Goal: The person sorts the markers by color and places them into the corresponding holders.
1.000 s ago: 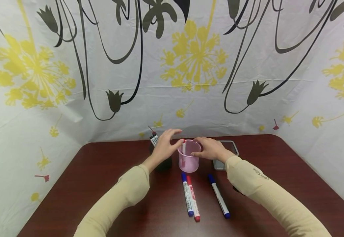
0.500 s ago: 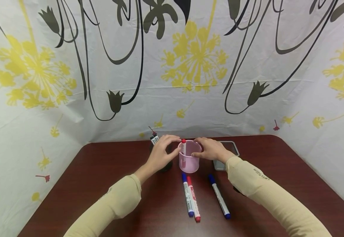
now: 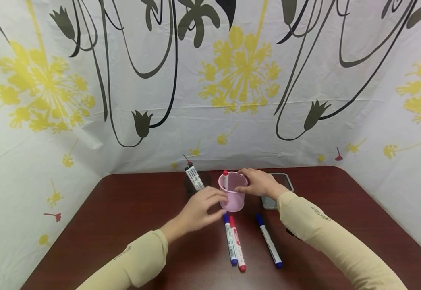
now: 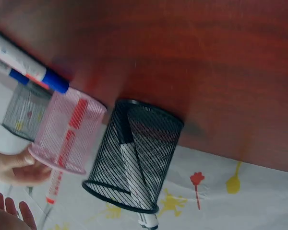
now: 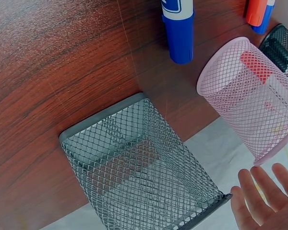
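On the table stands a pink mesh pen holder (image 3: pixel 234 202), a red-capped marker (image 3: pixel 226 180) upright inside it. My right hand (image 3: pixel 260 183) holds the holder's rim from the right, thumb toward the front. My left hand (image 3: pixel 200 208) hovers in front and to the left of the holder, fingers loosely bent and nothing in them. Just beyond its thumb lie a blue marker (image 3: pixel 230 241) and a red marker (image 3: pixel 237 246), side by side. Another blue marker (image 3: pixel 269 243) lies apart to the right.
Left of the pink holder is a black mesh pen holder (image 4: pixel 167 143) with a black marker (image 3: pixel 194 178) leaning in it. A grey mesh holder (image 5: pixel 144 163) stands to the right, partly behind my right hand. A patterned cloth (image 3: pixel 181 133) hangs behind the table.
My left hand has drawn back from the pink holder's top and come down toward the markers in front, leaving the red marker in the holder. The right hand stays at the rim.
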A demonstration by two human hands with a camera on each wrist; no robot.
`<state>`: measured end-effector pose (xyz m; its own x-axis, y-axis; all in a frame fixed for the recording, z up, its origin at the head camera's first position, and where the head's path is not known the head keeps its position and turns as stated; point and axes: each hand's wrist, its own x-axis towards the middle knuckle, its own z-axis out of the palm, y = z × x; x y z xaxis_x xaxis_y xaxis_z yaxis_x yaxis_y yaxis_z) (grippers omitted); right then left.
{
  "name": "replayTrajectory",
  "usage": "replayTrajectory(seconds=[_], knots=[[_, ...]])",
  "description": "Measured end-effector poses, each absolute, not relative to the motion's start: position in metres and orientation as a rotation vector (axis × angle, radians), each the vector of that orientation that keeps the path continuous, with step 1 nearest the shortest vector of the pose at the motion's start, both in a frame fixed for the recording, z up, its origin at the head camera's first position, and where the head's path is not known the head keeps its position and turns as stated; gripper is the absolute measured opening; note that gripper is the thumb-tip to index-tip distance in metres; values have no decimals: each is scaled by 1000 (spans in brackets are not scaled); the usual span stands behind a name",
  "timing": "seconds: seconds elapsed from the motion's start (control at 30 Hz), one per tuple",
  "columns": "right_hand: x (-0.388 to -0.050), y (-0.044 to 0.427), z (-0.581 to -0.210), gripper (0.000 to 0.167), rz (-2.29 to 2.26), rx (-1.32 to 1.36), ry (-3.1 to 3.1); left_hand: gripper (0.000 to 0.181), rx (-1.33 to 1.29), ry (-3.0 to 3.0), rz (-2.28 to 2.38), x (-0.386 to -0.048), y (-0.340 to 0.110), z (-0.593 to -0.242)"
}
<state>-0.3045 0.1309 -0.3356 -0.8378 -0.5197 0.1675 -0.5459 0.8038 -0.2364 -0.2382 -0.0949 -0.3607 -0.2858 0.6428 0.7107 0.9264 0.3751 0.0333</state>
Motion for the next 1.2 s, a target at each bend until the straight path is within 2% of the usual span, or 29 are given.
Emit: replayTrajectory(seconds=[0.4,0.7,1.2], knots=[[-304,131,-336,62,446,854,-2889,29,-1573,-1920,-117,-210,-88,-382],[-303,132,-337,62,465,869,-2868,22,-1691,-1910,121,-194,-85,-396],[-302,131,-336,61,451,855,-2883,21,-1781,-1931,419,-190,-84,-409]])
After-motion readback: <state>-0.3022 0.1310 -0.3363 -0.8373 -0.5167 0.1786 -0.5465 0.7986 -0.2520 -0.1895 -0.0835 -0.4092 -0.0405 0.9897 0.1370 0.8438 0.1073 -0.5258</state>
